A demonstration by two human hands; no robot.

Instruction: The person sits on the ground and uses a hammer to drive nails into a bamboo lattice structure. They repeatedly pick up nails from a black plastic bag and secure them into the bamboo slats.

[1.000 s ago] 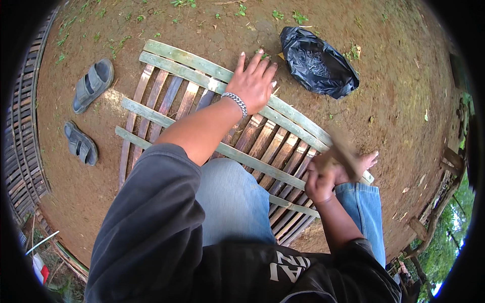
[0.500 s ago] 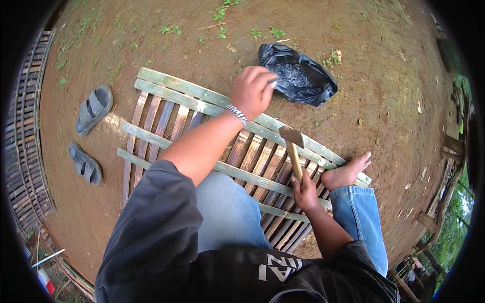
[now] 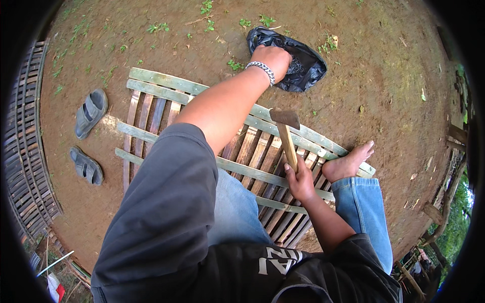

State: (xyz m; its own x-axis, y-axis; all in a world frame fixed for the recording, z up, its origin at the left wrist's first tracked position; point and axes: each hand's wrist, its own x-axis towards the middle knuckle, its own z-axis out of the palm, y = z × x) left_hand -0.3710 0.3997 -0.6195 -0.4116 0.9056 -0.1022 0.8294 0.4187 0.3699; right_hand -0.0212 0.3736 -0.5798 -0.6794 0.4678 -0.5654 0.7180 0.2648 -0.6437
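My left hand reaches over the near side of a black plastic bag on the ground, its fingers dipped inside and hidden. Thin grey nails show in the bag beside the hand. My right hand is wrapped round the wooden handle of a hammer, whose dark, rusty head points away from me. The hammer is held over a slatted bamboo panel, made of brown strips crossed by pale green ones.
My bare right foot rests on the panel's right end. Two grey sandals lie on the dirt at left. Another slatted bamboo structure stands along the left edge. Rough wooden posts line the right side.
My left hand has moved from just beside the bag into it, and its fingers have gone out of sight. The right hand still holds the hammer, slightly shifted in view.
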